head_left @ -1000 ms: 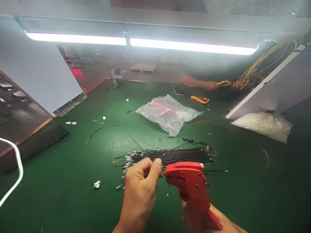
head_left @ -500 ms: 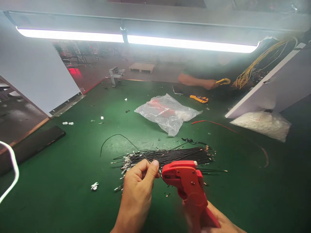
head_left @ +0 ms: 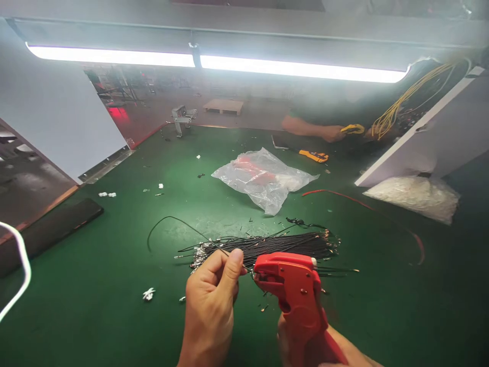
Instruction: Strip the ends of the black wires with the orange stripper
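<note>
Left hand [head_left: 214, 293] holds one wire [head_left: 191, 226], right hand [head_left: 342, 340] one stripper [head_left: 300, 290]

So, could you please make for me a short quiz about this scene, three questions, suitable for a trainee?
1. Which hand grips the red, pistol-shaped hand tool?

2. True or false: the crumpled, clear plastic bag lies farther from the viewer than the bundle of long black wires.

3. Fill in the gap: between thumb and fingers, the bare left hand pinches a ______.

Key:
1. The right hand.
2. True.
3. Thin, dark wire.
</note>
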The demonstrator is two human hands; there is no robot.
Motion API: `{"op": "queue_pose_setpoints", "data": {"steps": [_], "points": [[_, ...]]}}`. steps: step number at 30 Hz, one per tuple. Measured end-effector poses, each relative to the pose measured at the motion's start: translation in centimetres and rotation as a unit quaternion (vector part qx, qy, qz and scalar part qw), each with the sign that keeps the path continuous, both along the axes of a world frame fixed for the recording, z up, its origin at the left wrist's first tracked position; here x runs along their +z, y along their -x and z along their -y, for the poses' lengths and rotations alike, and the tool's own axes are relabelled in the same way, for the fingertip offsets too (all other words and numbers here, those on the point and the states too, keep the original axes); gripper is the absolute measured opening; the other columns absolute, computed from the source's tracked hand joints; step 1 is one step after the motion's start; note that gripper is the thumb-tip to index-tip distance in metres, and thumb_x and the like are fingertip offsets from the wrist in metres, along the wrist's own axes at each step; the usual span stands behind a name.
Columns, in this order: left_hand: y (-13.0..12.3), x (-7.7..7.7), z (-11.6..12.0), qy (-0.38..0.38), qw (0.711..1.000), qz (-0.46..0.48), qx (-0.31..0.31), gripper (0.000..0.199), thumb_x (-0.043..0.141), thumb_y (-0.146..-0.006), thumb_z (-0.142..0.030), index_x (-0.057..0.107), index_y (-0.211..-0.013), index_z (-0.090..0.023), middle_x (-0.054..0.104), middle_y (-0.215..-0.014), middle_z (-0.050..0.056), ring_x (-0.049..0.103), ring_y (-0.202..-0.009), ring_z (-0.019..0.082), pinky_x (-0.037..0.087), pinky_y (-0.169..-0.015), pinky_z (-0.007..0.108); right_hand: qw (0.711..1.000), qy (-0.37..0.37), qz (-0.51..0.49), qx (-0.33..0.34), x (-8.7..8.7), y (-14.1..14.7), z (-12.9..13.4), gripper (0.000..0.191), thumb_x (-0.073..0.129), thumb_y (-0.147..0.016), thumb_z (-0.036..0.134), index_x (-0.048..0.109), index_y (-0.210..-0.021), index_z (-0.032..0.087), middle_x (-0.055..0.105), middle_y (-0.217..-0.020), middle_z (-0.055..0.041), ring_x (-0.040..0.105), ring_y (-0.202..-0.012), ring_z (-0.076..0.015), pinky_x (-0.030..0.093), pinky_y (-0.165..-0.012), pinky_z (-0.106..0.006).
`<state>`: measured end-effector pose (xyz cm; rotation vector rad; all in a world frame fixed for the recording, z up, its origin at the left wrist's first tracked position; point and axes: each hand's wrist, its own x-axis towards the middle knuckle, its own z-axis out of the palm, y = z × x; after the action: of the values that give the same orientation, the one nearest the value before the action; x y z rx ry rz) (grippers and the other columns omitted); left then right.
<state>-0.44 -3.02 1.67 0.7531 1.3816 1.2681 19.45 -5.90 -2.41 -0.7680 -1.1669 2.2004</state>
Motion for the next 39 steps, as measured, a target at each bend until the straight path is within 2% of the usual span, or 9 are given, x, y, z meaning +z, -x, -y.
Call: {"op": "queue_pose_setpoints", "data": {"steps": [8,12,19,21,24,26,28,33,39], "points": [[-1.0,-0.4,1.3,-0.102,0.981,-0.122,0.107,0.048,0.065,-0.086,-0.062,0.065,-0.066,-0.018,0.042,-0.049,-0.006,0.036,-0.046,0.007,0.032,-0.044,0.02,0.997,-0.066,0.036,-0.016,2.5,1.6,-2.2,0.069,0.081,-0.063,0.061,0.058,-0.113,0.02,0.057,-0.088,-0.0061,0.057,-0.084,-0.0244,0.051,-0.075,-0.035],[-1.9,-0.7,2.3,-0.172,0.946,-0.211,0.177,0.041,0.063,-0.09,-0.059,0.068,-0.073,-0.022,0.054,-0.056,-0.006,0.043,-0.05,0.008,0.032,-0.047,0.022,0.993,-0.083,0.06,-0.062,1.6,0.7,-1.1,0.071,0.079,-0.066,0.061,0.057,-0.12,0.021,0.06,-0.091,-0.0076,0.06,-0.086,-0.0262,0.052,-0.078,-0.038],[-1.2,-0.8,2.0,-0.202,0.936,-0.248,0.149,0.022,0.065,-0.092,-0.049,0.076,-0.085,-0.031,0.057,-0.058,-0.009,0.051,-0.054,0.008,0.042,-0.059,0.021,0.98,-0.146,0.079,-0.113,-0.7,-3.0,0.0,0.071,0.063,-0.082,0.069,0.05,-0.135,0.024,0.059,-0.119,-0.0133,0.058,-0.112,-0.0333,0.048,-0.098,-0.047],[-0.9,-0.9,1.9,-0.235,0.921,-0.267,0.156,0.016,0.066,-0.092,-0.045,0.078,-0.092,-0.034,0.059,-0.062,-0.009,0.055,-0.059,0.009,0.044,-0.063,0.02,0.945,-0.217,0.171,-0.178,-0.7,-3.5,-0.4,0.064,0.064,-0.087,0.061,0.045,-0.138,0.027,0.053,-0.132,-0.0128,0.048,-0.128,-0.0349,0.037,-0.11,-0.048],[-0.7,-1.2,1.9,-0.292,0.901,-0.287,0.144,0.013,0.066,-0.094,-0.037,0.078,-0.096,-0.033,0.059,-0.065,-0.008,0.053,-0.059,0.008,0.045,-0.062,0.021,0.811,-0.373,0.377,-0.247,-0.6,-3.9,-1.3,0.051,0.06,-0.094,0.048,0.043,-0.139,0.031,0.05,-0.137,-0.0105,0.047,-0.128,-0.0336,0.037,-0.107,-0.049],[-0.5,-1.2,1.8,-0.325,0.887,-0.301,0.131,0.013,0.066,-0.094,-0.029,0.077,-0.1,-0.03,0.058,-0.067,-0.007,0.05,-0.057,0.008,0.044,-0.058,0.02,0.721,-0.465,0.465,-0.217,-0.8,-4.0,-1.8,0.048,0.063,-0.092,0.037,0.046,-0.136,0.031,0.054,-0.128,-0.0096,0.053,-0.116,-0.032,0.043,-0.097,-0.048],[-0.1,-1.2,1.7,-0.367,0.865,-0.324,0.106,0.018,0.067,-0.092,-0.018,0.075,-0.106,-0.026,0.06,-0.071,-0.006,0.052,-0.06,0.008,0.045,-0.059,0.02,0.671,-0.524,0.498,-0.165,-1.2,-3.9,-2.0,0.053,0.067,-0.087,0.025,0.047,-0.135,0.029,0.058,-0.121,-0.0091,0.056,-0.108,-0.0306,0.046,-0.091,-0.048],[1.5,-1.1,1.3,-0.452,0.78,-0.432,-0.01,0.027,0.065,-0.089,-0.004,0.068,-0.113,-0.014,0.066,-0.074,-0.003,0.055,-0.061,0.008,0.048,-0.059,0.019,0.657,-0.585,0.47,-0.073,-2.0,-3.2,-1.6,0.066,0.074,-0.071,0.013,0.05,-0.132,0.023,0.062,-0.114,-0.009,0.057,-0.101,-0.0297,0.048,-0.088,-0.047],[0.8,-2.9,1.5,-0.47,0.741,-0.472,-0.081,0.027,0.062,-0.091,-0.005,0.066,-0.117,-0.012,0.066,-0.069,0.0,0.052,-0.058,0.011,0.048,-0.054,0.021,0.637,-0.594,0.491,-0.014,-1.9,-3.1,-1.6,0.075,0.078,-0.073,0.02,0.046,-0.14,0.021,0.061,-0.124,-0.0125,0.058,-0.11,-0.0323,0.047,-0.094,-0.049]]}}
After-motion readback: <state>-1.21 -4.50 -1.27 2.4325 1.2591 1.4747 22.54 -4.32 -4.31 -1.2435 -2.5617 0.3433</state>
